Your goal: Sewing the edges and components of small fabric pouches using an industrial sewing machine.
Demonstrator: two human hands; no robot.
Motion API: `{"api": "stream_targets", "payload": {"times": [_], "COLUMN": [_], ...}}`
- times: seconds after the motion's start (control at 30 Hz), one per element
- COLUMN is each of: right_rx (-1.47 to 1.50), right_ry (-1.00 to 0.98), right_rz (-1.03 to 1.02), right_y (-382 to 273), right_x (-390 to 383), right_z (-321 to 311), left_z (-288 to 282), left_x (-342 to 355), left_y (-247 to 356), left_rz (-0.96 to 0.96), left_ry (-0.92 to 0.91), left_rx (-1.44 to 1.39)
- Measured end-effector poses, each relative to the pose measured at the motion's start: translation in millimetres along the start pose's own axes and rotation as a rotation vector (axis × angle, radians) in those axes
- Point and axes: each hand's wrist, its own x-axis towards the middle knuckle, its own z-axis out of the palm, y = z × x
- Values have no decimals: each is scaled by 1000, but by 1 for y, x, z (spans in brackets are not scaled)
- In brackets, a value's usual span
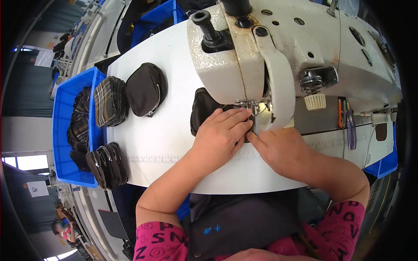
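A dark brown pouch (203,106) lies under the needle and presser foot (248,105) of a white sewing machine (224,74). My left hand (222,139) grips it from above, fingers bent over the piece close beside the needle. My right hand (281,150) holds the near right edge of that piece with the index finger forward and the other fingers curled, partly hidden. Left of the machine rest another dark zippered pouch (146,89), a stack of plaid fabric pieces (109,100) and a pile of dark zippered pouches (106,165).
A blue bin (61,126) of plaid items stands at the table's left, another (148,21) behind. An orange cutter (341,114) and purple screwdriver (351,130) lie right of the needle, on the white table (165,174). Other people (63,230) sit at workstations far left.
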Motion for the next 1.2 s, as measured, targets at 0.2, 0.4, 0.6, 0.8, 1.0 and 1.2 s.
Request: {"api": "stream_targets", "payload": {"times": [0.2, 0.4, 0.6, 0.8, 1.0, 1.2], "right_rx": [32, -12, -23, 15, 30, 22], "right_ry": [54, 100, 60, 88, 62, 92], "right_rz": [-5, 28, 23, 21, 30, 1], "right_y": [0, 6, 8, 8, 9, 10], "right_x": [2, 9, 8, 7, 5, 5], "right_z": [1, 0, 0, 0, 3, 4], "left_z": [-2, 2, 11, 10, 12, 8], "left_x": [0, 6, 5, 5, 7, 7], "left_y": [1, -8, -17, -16, -15, -14], "left_rz": [-20, -8, -13, 47, 77, 115], "left_ry": [-15, 22, 64, 113, 160, 137], "left_rx": [2, 54, 50, 144, 208, 302]}}
